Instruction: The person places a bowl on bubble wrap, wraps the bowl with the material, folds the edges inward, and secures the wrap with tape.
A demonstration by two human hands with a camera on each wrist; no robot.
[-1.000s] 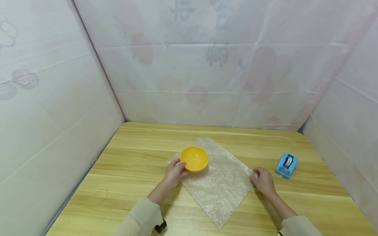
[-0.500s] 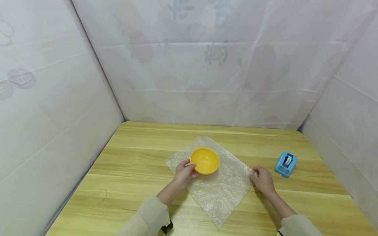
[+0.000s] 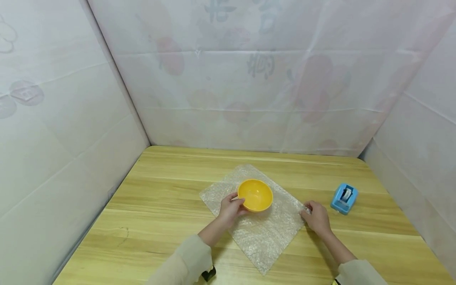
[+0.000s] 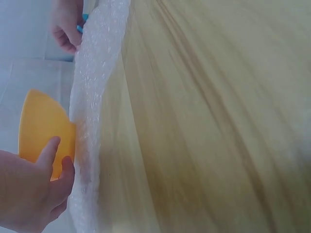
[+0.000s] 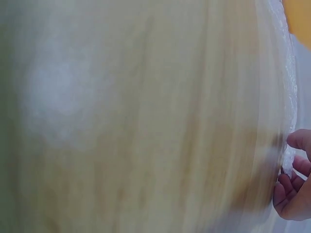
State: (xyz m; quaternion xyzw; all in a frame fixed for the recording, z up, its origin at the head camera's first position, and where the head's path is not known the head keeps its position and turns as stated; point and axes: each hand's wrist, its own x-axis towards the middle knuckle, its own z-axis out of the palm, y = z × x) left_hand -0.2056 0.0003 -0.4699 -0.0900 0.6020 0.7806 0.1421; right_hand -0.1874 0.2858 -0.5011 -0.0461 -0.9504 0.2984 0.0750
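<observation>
A yellow bowl [image 3: 255, 195], its opening upward, is over the middle of a sheet of bubble wrap [image 3: 263, 237]. My left hand [image 3: 229, 209] holds the bowl at its left side, thumb on the rim and fingers beneath. In the left wrist view the bowl [image 4: 43, 128] has its base at or very near the bubble wrap [image 4: 95, 63]. My right hand [image 3: 316, 217] pinches the right corner of the sheet. The right wrist view has that hand [image 5: 296, 179] with curled fingers at the sheet's edge [image 5: 287, 160].
A blue tape dispenser [image 3: 344, 198] stands on the wooden table [image 3: 167, 190], to the right of my right hand. Pale printed cloth walls [image 3: 228, 87] rise behind the table and on both sides.
The bowl in my left hand has moved to the right, from the sheet's left part to its middle. My right hand has stayed at the right corner.
</observation>
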